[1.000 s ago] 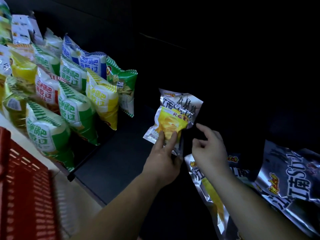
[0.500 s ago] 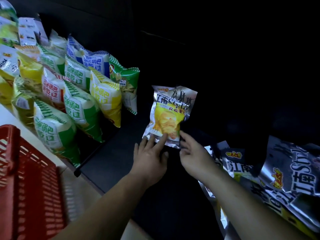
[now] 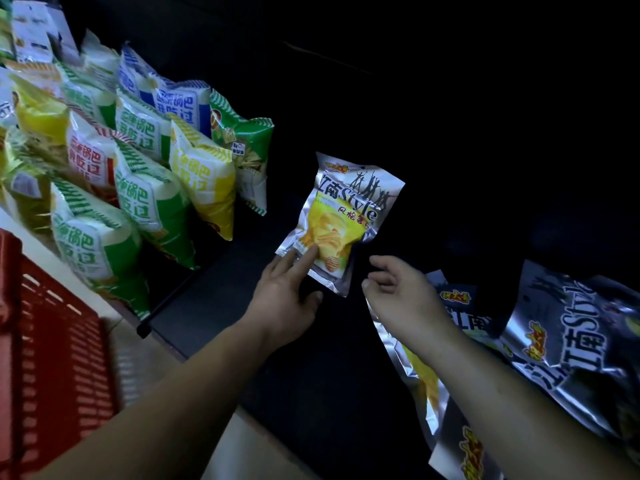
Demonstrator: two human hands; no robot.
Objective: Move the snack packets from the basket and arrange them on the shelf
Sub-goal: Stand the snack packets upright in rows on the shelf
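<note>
The left hand (image 3: 284,296) reaches toward twelve o'clock, fingers spread, its forefinger tip touching the silver-and-yellow chip packet (image 3: 337,220) at the packet's lower left corner. The right hand (image 3: 398,292), fingers loosely curled and holding nothing, hovers just clear at five o'clock of it. The packet stands on the dark shelf (image 3: 221,299), long axis upright, top tipped toward one o'clock.

A chip packet (image 3: 343,220) stands upright on the dark shelf (image 3: 242,306), near the middle, leaning back toward the rear. The left hand (image 3: 284,296) is just before it, one fingertip touching its lower front; the right hand (image 3: 398,292) is to its lower right, apart from it. Left of the packet, rows of snack bags (image 3: 145,188) stand one behind another on the shelf. Right of the hands, larger foil packets (image 3: 561,341) lie overlapping, partly under the right forearm. A basket (image 3: 52,358) sits at the far left, before the shelf edge.
</note>
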